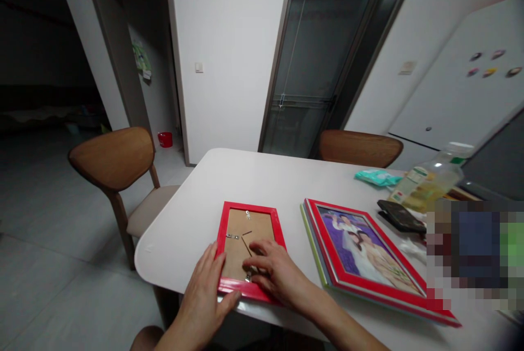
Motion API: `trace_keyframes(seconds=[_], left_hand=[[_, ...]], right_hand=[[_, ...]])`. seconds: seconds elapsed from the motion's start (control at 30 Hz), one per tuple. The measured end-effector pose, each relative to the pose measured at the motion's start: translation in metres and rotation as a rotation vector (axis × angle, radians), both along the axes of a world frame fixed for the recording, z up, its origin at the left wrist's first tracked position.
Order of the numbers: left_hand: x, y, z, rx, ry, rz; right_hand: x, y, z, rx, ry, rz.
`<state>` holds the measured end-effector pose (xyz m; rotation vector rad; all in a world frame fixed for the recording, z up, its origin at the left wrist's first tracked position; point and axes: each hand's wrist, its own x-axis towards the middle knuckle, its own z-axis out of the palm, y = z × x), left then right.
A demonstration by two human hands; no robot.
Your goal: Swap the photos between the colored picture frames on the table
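Note:
A small red picture frame (227, 222) lies back side up at the table's near edge. Its brown backing board (257, 222) carries small metal clips (232, 237) near the edges and a thin dark stand wire or slit at the middle. My left hand (203, 291) grips the frame's near left corner, fingers along the left side and thumb at the near edge. Bent over the board, my right hand (278, 272) has its fingertips at the metal clip (248, 278) near the bottom edge, partly hiding it.
Right of it, a larger red frame (352, 274) with a wedding photo rests on a stack of frames. Beyond are a dark wallet-like object (399, 216), a teal packet (377, 178) and a tilted-looking bottle (429, 179) of yellow liquid. Wooden chairs (117, 157) stand around the white table (254, 173).

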<state>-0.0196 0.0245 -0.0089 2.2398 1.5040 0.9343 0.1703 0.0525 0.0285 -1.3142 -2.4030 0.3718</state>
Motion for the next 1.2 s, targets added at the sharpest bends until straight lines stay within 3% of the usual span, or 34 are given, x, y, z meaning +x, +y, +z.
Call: trace_keyframes(seconds=[0.1,0.23,0.43,0.6,0.73,0.93,1.07,1.2], left_hand=[[0.006,0.004,0.007,-0.029,0.014,-0.090],[0.011,0.005,0.015,-0.052,0.083,-0.101],[0.011,0.006,0.014,-0.021,0.177,-0.127],[0.011,0.007,0.017,-0.038,0.198,-0.128],[0.012,0.007,0.019,-0.055,0.202,-0.121],[0.011,0.008,0.015,-0.080,0.191,-0.113],[0.010,0.007,0.016,-0.112,0.178,-0.104],[0.011,0.007,0.018,-0.128,0.175,-0.099]], right_hand=[[-0.006,0.003,0.001,0.018,0.012,0.072],[-0.011,0.006,-0.002,0.032,0.033,-0.010],[-0.027,0.028,-0.006,0.014,0.130,-0.128],[-0.053,0.055,-0.010,0.036,0.016,-0.234],[-0.061,0.062,-0.011,0.035,0.018,-0.293],[-0.025,0.049,-0.003,0.039,0.034,-0.244],[0.014,0.043,-0.004,0.004,-0.096,-0.299],[0.028,0.046,-0.012,0.023,-0.132,-0.359]])
